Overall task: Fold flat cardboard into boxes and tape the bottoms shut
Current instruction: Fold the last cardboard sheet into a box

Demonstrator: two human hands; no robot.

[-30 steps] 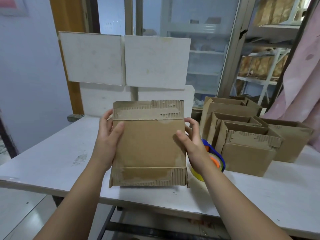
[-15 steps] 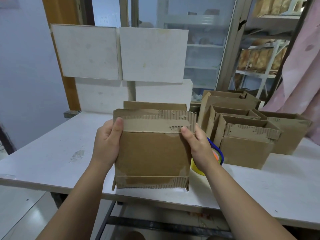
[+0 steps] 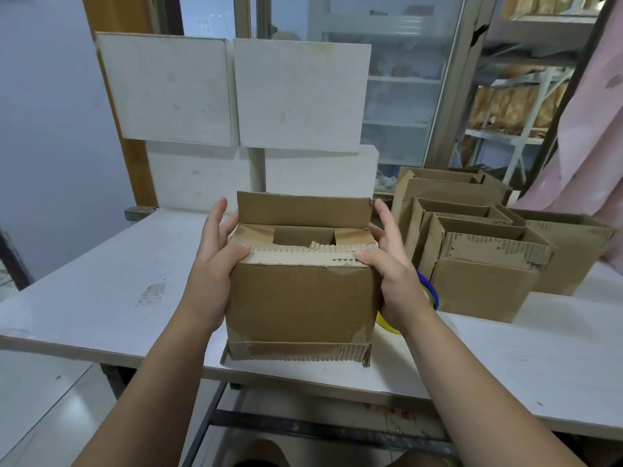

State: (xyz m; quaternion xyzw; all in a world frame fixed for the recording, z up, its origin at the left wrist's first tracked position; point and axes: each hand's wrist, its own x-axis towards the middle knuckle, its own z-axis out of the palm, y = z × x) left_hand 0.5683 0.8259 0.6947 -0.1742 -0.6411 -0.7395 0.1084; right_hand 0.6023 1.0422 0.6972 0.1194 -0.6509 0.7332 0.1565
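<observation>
Head view: one cardboard box (image 3: 300,298) stands on the white bench (image 3: 101,298) near its front edge, between two hands. The left hand (image 3: 215,264) and right hand (image 3: 391,267) each clasp a top corner, thumbs pressing the near flap down, fingers along the sides. The far flap stands upright. One tape roll (image 3: 432,293) shows behind the right hand. At least five folded boxes (image 3: 485,288) crowd together at right.
</observation>
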